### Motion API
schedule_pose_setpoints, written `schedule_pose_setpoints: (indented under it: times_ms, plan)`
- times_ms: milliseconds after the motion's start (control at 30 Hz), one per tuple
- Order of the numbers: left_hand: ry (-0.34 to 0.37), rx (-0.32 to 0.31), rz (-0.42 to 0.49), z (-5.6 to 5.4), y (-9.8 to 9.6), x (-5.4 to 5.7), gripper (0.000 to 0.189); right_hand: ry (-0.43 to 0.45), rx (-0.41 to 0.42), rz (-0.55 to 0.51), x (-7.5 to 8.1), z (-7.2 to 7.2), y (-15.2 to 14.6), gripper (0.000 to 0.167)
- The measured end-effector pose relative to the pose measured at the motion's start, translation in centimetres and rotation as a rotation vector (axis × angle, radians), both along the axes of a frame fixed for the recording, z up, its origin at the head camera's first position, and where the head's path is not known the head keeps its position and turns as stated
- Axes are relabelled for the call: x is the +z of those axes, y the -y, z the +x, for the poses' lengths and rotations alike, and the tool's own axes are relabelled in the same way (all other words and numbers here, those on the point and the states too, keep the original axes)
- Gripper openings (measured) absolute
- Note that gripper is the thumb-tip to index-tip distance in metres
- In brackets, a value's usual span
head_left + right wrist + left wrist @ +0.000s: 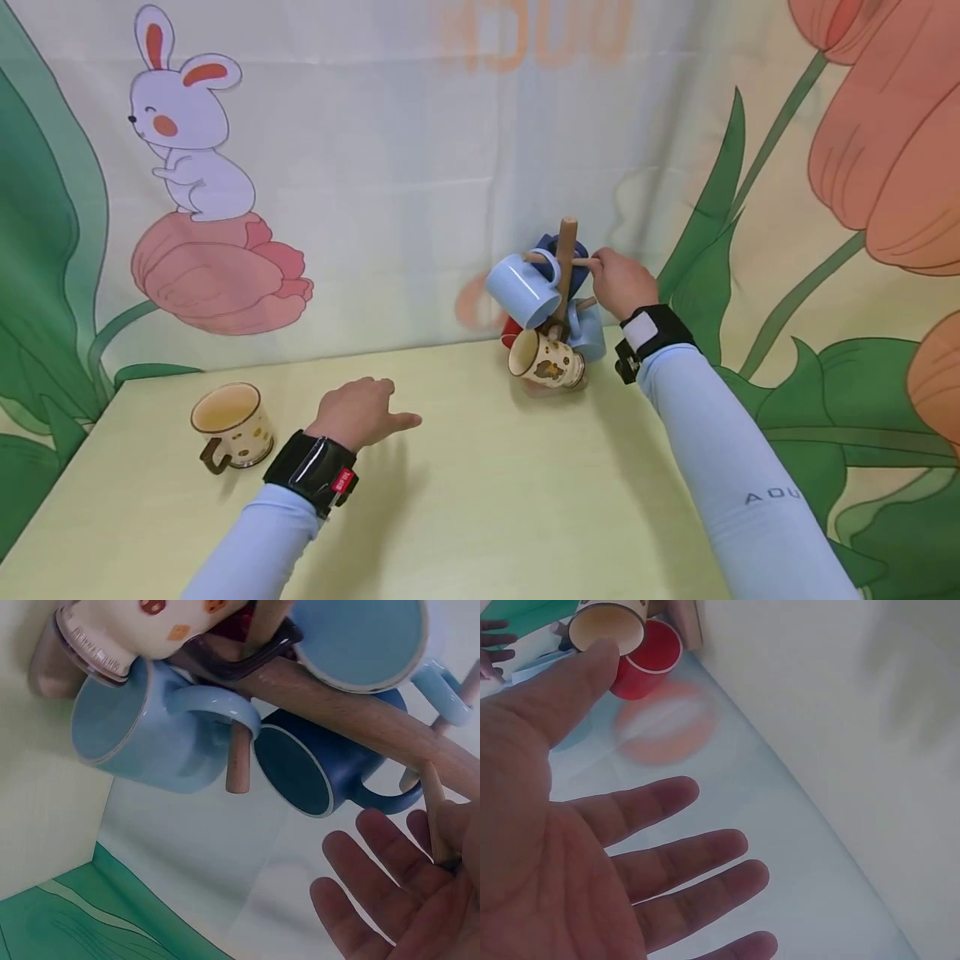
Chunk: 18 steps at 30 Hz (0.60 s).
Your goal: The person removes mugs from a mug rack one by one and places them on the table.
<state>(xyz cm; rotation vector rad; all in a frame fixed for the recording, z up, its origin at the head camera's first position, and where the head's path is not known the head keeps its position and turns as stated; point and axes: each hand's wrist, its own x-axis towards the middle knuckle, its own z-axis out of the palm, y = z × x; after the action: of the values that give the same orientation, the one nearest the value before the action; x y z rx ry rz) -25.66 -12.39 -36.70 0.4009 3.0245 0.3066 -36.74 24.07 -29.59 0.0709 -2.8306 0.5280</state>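
Observation:
My right hand [624, 283] pinches the end of an upper peg [433, 802] on a wooden mug tree [567, 237]. Hanging on the tree are a light blue mug [521, 292] at the upper left, a second light blue mug [591, 335] lower right, and a dark blue mug [352, 742] behind. A cream patterned mug [551, 362] with a brown handle hangs low in front. Partly hidden behind it is a red mug [634, 681]. Over the table, my left hand [356, 414] is spread with nothing in it.
Another cream mug [243, 437] with a brown handle stands upright on the pale table [487, 500], left of my left hand. A printed cloth backdrop [375, 167] with a rabbit and tulips hangs right behind the table's far edge, close to the mug tree.

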Motion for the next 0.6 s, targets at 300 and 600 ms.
schedule_pose_setpoints:
  times_ms: [300, 600]
  plan:
    - [-0.023, -0.028, 0.006, -1.4, -0.7, 0.8, 0.056, 0.015, 0.084, -0.055, 0.6, -0.1, -0.5, 0.035]
    - [-0.020, -0.035, 0.000, -1.5, -1.5, 1.4, 0.056, 0.095, 0.206, -0.077, 1.4, -0.5, -1.8, 0.036]
